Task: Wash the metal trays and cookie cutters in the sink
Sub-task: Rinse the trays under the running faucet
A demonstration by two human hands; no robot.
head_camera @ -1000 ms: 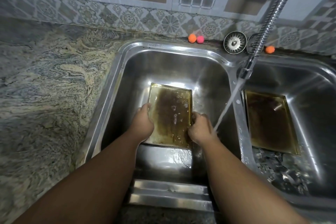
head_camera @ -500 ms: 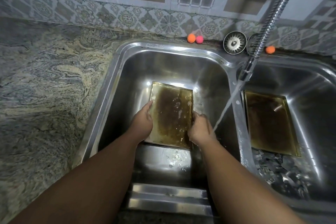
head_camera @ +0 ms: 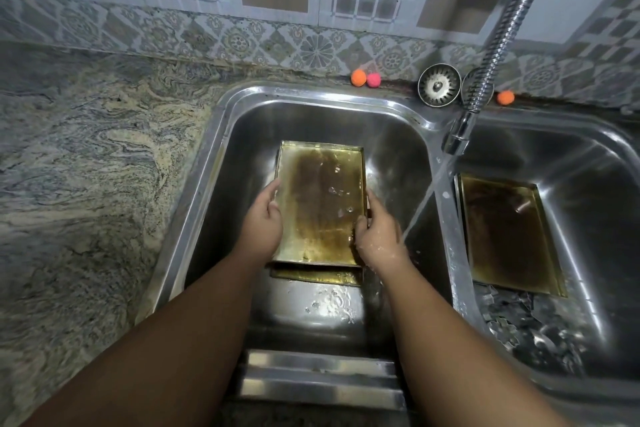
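A stained, brownish metal tray (head_camera: 320, 201) is held over the left sink basin (head_camera: 242, 135). My left hand (head_camera: 263, 218) grips its left edge and my right hand (head_camera: 375, 230) grips its right edge. Under its near end shows the rim of another tray (head_camera: 317, 277). A third stained tray (head_camera: 505, 229) lies in the right basin (head_camera: 595, 163), with several metal cookie cutters (head_camera: 530, 329) heaped just in front of it. Water runs from the faucet nozzle (head_camera: 457, 139) down past my right hand.
The flexible faucet hose (head_camera: 502, 35) crosses the upper right. Two sink strainers (head_camera: 439, 85) lean on the back ledge beside orange and pink balls (head_camera: 365, 78). A marbled stone counter (head_camera: 86, 166) stretches to the left. The sink's front rim (head_camera: 322, 378) is near me.
The tray between my hands has risen a little, so the rim of the tray underneath now shows at its near end. Both hands keep their hold.
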